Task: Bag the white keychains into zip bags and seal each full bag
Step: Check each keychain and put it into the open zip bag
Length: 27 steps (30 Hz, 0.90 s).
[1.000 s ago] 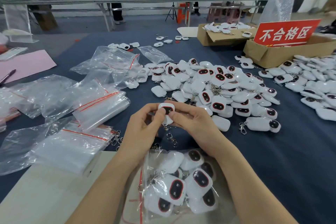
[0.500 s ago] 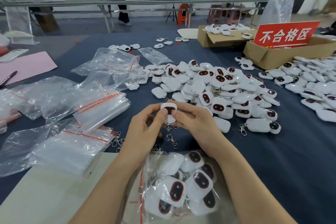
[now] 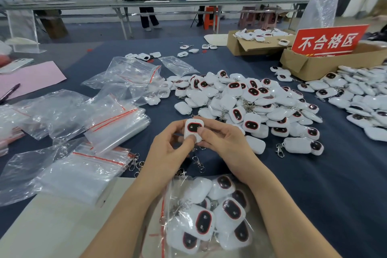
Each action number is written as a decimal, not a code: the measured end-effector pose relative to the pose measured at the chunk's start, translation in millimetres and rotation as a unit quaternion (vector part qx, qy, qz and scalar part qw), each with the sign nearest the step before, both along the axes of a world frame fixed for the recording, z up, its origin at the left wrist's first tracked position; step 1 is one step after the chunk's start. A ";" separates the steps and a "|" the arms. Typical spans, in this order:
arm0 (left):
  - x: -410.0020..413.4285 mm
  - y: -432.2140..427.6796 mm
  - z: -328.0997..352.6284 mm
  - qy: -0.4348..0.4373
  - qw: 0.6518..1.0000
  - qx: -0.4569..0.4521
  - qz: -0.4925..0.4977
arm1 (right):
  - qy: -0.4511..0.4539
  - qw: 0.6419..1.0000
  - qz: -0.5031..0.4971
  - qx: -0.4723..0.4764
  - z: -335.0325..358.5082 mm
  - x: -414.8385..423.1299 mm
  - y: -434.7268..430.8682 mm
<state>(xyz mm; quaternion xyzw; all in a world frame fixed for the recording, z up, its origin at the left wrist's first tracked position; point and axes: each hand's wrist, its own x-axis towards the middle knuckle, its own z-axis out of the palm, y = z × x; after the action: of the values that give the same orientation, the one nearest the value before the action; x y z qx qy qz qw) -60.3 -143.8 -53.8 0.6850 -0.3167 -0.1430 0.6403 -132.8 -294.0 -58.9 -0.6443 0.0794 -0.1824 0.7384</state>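
Near edge of the surface [image 3: 326, 195], centre: both hands hold one keychain [image 3: 193, 128] just above the cloth. Fingers of the left hand [image 3: 165, 153] curl round its left side, thumb on the lower face. Its right side is pinched by the right hand [image 3: 226, 146], thumb across the dark window. Its clip chain hangs below, between the wrists.

Open room: bare blue cloth from 3 to 5 o'clock of the hands, out to the right frame edge. Only a narrow bare strip separates the hands from the main pile [image 3: 251, 102] at 1 o'clock; the nearest loose pieces lie just beside the right hand. At 2 o'clock a second pile [image 3: 364, 98] reaches the frame edge. 9 to 11 o'clock is crowded with empty bags [image 3: 117, 123], loose and stacked. At 7 o'clock a beige board [image 3: 54, 226] covers the near-left corner.

Containers: at 6 o'clock, between the forearms, a zip bag [image 3: 178, 184] holds several keychains, red strip on its left side; sealed or not, cannot tell. At 1 o'clock, far edge, an open box [image 3: 247, 48] holds more keychains. Beside it stands a sign box [image 3: 310, 65] bearing a red sign [image 3: 328, 40]; contents hidden.
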 end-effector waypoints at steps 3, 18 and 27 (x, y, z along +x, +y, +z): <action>-0.6 0.3 1.1 -0.009 1.000 -0.003 0.000 | 0.001 1.000 0.003 0.006 -0.7 0.4 0.2; -2.2 -1.3 1.9 -0.003 1.000 -0.011 0.014 | -0.002 1.000 0.011 0.003 -1.9 0.4 -0.4; -2.8 -2.1 2.2 -0.069 0.996 -0.021 0.059 | 0.007 0.995 0.003 -0.097 -2.3 3.2 2.5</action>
<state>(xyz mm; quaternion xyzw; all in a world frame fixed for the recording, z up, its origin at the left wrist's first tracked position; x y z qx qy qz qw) -63.2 -145.9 -51.6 0.6972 -0.3223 -0.0503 0.6383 -129.7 -291.5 -61.2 -0.7147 0.0647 -0.1828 0.6720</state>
